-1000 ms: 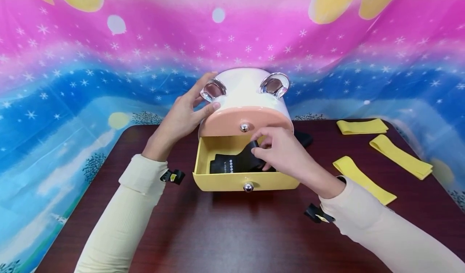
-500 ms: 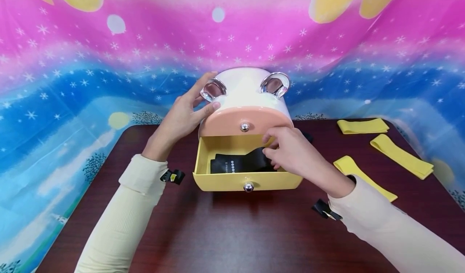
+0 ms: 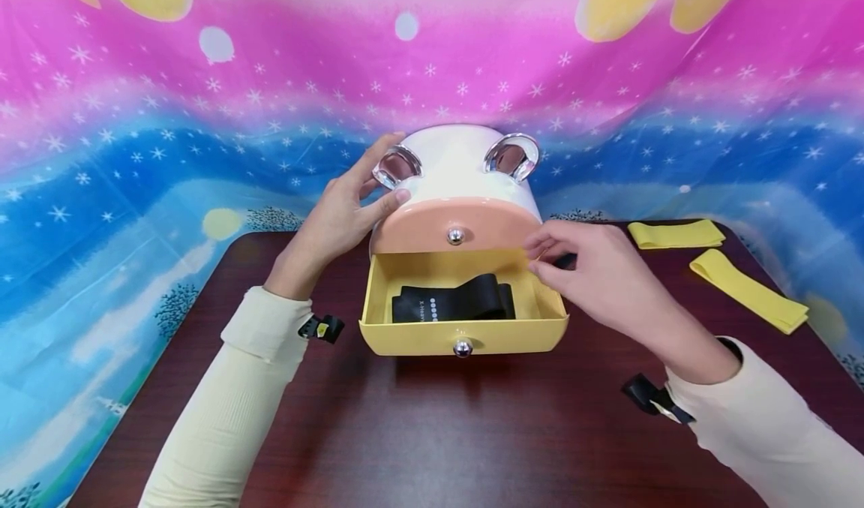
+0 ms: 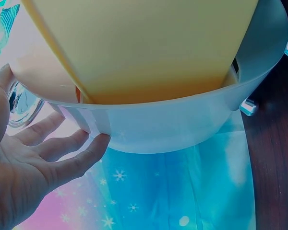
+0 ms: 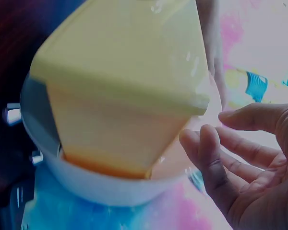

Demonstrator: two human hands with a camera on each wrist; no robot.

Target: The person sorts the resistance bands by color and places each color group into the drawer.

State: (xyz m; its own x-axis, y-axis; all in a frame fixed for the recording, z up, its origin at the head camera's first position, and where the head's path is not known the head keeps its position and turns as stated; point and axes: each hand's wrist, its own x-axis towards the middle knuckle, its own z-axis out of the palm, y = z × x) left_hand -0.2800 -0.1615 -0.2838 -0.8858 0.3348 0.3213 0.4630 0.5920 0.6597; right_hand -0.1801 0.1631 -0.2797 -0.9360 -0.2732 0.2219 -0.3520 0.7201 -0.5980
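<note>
Your L hand (image 3: 340,211) grips white cabinet (image 3: 448,163), L side. Your R hand (image 3: 597,272): holding nothing, fingers loosely bent, thumb apart, nr yellow drawer (image 3: 412,338) R edge. Blk band (image 3: 466,302) lies in drawer.

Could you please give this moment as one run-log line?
left hand: grips box; right hand: near yellow drawer, holding nothing; yellow drawer: open; black banding: inside
</note>
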